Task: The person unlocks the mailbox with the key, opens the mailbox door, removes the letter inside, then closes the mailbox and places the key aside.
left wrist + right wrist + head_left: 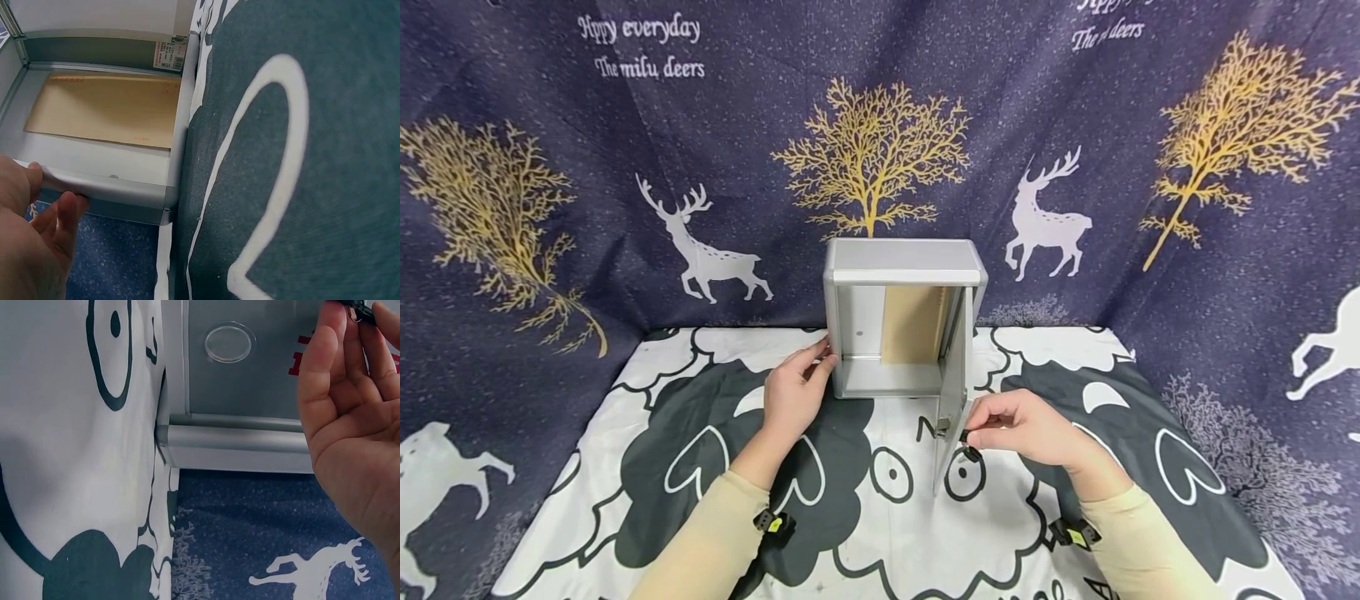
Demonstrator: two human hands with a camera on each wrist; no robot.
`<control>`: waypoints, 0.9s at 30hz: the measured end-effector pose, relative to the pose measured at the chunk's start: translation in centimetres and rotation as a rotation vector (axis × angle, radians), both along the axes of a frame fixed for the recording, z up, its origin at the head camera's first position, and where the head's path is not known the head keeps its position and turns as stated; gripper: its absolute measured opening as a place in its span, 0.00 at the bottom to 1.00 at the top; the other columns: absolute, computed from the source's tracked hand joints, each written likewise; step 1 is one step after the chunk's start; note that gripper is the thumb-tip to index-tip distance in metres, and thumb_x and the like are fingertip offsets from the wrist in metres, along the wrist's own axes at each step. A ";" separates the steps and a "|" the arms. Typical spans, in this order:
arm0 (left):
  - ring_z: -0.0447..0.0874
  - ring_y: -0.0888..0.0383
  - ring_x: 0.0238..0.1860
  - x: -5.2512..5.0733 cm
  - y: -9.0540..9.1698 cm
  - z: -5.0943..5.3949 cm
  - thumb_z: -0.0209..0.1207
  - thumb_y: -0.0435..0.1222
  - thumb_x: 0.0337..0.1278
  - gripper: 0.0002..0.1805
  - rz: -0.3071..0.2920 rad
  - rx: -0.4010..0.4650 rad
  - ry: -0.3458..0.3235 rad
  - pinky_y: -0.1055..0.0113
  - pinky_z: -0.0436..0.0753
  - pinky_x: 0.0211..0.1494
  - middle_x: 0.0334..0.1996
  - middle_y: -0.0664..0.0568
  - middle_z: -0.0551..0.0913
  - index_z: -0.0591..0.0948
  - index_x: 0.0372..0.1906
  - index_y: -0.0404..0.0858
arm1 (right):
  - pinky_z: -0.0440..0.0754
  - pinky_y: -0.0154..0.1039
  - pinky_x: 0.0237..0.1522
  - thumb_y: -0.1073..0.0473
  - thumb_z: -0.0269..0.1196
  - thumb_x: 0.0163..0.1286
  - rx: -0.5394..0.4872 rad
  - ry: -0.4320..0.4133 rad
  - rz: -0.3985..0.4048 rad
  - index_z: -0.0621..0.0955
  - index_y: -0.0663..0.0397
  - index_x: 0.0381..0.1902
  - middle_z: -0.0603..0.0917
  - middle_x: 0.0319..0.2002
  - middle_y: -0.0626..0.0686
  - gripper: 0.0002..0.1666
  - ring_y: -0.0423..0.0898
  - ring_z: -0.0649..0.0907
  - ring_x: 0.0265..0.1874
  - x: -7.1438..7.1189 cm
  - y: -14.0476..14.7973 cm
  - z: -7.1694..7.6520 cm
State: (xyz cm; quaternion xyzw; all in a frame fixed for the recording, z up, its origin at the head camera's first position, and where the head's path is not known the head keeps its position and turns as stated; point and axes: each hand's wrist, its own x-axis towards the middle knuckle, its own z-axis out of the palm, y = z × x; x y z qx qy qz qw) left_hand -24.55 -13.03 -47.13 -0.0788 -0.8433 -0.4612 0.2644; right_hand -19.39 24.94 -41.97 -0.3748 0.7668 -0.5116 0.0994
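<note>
A silver-grey metal box (906,260) stands upright at the middle of the cloth, its hinged door (957,375) swung out toward me on the right. Inside leans a tan envelope (106,109), its lower part hidden in no view. My left hand (797,387) holds the box's left front edge between thumb and fingers. At the door's free side, a lock (943,427) shows on the inner face. My right hand (1026,425) pinches a black-headed key (361,311) at the lock, and a second black piece (972,454) hangs below it.
A white and dark-grey patterned cloth (917,533) covers the table. Behind stands a dark blue curtain (730,150) with deer and trees, close to the box's back. A clear round disc (229,343) and red marks show on the door's outer face.
</note>
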 end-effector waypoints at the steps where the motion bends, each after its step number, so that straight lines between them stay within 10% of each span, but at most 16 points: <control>1: 0.96 0.51 0.46 0.0 0.0 0.0 0.73 0.43 0.75 0.20 0.001 -0.002 -0.001 0.48 0.90 0.50 0.56 0.53 0.94 0.90 0.67 0.50 | 0.86 0.37 0.36 0.72 0.72 0.74 0.003 -0.003 -0.007 0.92 0.50 0.41 0.91 0.38 0.48 0.11 0.39 0.86 0.34 0.0 0.2 0.0; 27: 0.96 0.52 0.45 -0.2 0.3 -0.2 0.73 0.42 0.74 0.20 0.011 0.009 0.005 0.48 0.90 0.50 0.53 0.54 0.95 0.91 0.67 0.48 | 0.89 0.36 0.41 0.77 0.68 0.74 -0.128 -0.080 0.050 0.89 0.61 0.44 0.93 0.42 0.43 0.09 0.37 0.89 0.39 -0.3 3.3 -0.5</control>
